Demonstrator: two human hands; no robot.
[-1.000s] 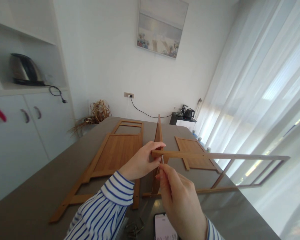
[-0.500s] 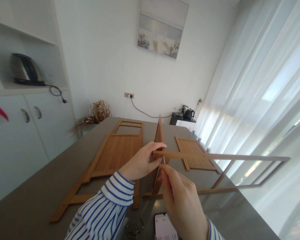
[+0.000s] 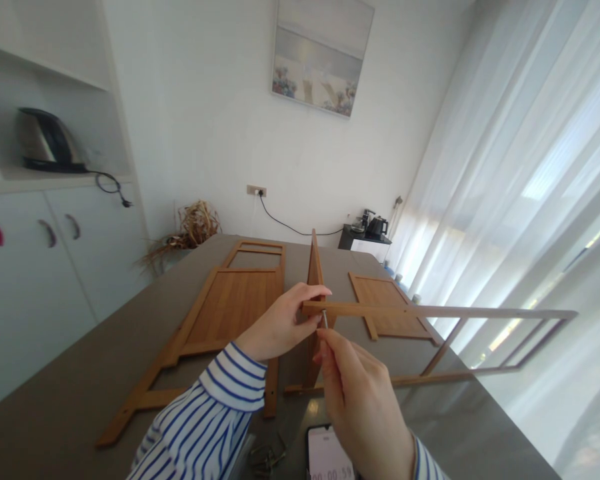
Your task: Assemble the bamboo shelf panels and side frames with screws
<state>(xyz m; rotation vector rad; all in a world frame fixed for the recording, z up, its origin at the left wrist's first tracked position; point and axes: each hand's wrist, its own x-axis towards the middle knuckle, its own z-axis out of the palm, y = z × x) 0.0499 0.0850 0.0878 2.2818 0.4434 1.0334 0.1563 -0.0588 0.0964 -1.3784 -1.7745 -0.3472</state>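
My left hand (image 3: 287,315) is closed round the corner where an upright wooden panel (image 3: 315,267) meets the end of a wooden frame's rail (image 3: 370,310). Its fingers lie over the top and its thumb sits beneath the rail. My right hand (image 3: 360,387) pinches a thin metal rod (image 3: 325,320) between thumb and fingertips. The rod's upper end meets the rail close to my left thumb; whether it is a screw or a hex key I cannot tell. The frame stands on its long edge, stretching off to the right.
A slatted wooden panel piece (image 3: 230,303) lies flat at left on the grey table (image 3: 55,387). Another panel (image 3: 390,303) lies behind the frame. Several loose screws (image 3: 267,459) and a phone (image 3: 325,453) running a timer are at the near edge. A sheer curtain (image 3: 520,167) hangs at right.
The whole view has shifted slightly. Both hands keep their hold at the joint, and the right fingers have turned a little on the rod. The phone's timer has advanced by one second.
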